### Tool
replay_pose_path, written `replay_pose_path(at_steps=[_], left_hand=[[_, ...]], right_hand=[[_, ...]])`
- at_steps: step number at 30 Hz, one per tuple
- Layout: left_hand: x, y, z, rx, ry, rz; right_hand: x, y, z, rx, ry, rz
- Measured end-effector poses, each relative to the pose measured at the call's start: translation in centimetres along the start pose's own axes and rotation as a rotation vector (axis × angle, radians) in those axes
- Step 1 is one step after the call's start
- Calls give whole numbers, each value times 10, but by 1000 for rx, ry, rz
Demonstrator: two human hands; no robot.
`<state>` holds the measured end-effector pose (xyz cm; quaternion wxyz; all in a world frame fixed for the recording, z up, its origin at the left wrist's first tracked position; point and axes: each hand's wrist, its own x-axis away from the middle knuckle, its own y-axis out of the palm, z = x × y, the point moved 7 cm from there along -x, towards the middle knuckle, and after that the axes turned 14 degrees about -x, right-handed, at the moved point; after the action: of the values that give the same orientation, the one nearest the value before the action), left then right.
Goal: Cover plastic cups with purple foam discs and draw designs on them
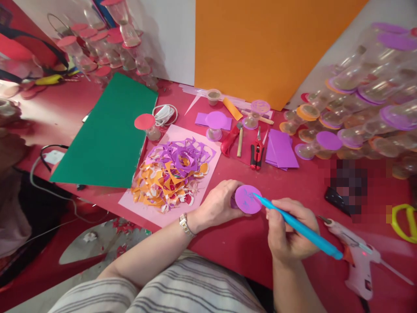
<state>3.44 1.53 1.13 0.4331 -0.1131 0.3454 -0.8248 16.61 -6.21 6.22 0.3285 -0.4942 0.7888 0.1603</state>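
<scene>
My left hand (220, 204) is wrapped round a small hourglass whose round purple cap (246, 204) faces up. Most of its body is hidden by the fingers and the cap. In my right hand (291, 230) is a blue felt-tip pen (301, 229), gripped like a writing tool, with its tip on the cap. Blue lines show on the cap's surface. To the right of my right hand lies a white glue gun (356, 258). Beyond my left hand, a pile of purple and orange foam scraps (172, 174) covers part of a pink sheet (153, 221).
Finished-looking hourglasses are stacked at the right (368, 126) and back left (110, 52). A green sheet (107, 134) lies on the red table. Red-handled pliers (257, 152), purple rectangles (280, 149) and a red-capped hourglass (146, 125) lie about. Another person (13, 182) sits at the left.
</scene>
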Motion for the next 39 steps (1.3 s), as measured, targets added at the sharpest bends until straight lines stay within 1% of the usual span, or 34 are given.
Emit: replay_pose_path(at_steps=[3, 5, 7, 10, 11, 13, 15, 17, 20, 25, 27, 30, 32, 34, 36, 39], left_hand=[[1, -1, 2, -18, 21, -2], [1, 0, 1, -28, 10, -2], [1, 2, -3, -27, -46, -3], [3, 5, -9, 17, -128, -19], [3, 5, -9, 35, -125, -21], [4, 2, -4, 44, -65, -14], [4, 0, 2, 12, 18, -7], [4, -1, 6, -36, 61, -19], [3, 1, 4, -85, 31, -45], [5, 2, -7, -30, -96, 13], [6, 1, -7, 5, -81, 17], [6, -2, 2, -2, 24, -8], [5, -3, 5, -26, 61, -39], [4, -4, 5, -41, 51, -52], [3, -5, 3, -37, 19, -39], [3, -3, 1, -20, -23, -22]], right_hand=[[3, -6, 5, 22, 12, 65], [5, -10, 7, 26, 16, 122], [6, -12, 8, 27, 40, 176], [4, -12, 11, -17, 117, 210], [3, -11, 12, -43, 143, 213], [2, -9, 14, -85, 188, 215], [3, -9, 16, -102, 227, 215], [4, -8, 18, -117, 253, 207], [6, -6, 19, -143, 269, 195], [6, -4, 21, -162, 281, 191], [5, -4, 22, -160, 286, 191], [4, -4, 23, -153, 294, 189], [4, -4, 22, -144, 290, 187], [4, -4, 21, -133, 291, 185], [5, -3, 20, -134, 288, 172], [4, -4, 17, -119, 247, 160]])
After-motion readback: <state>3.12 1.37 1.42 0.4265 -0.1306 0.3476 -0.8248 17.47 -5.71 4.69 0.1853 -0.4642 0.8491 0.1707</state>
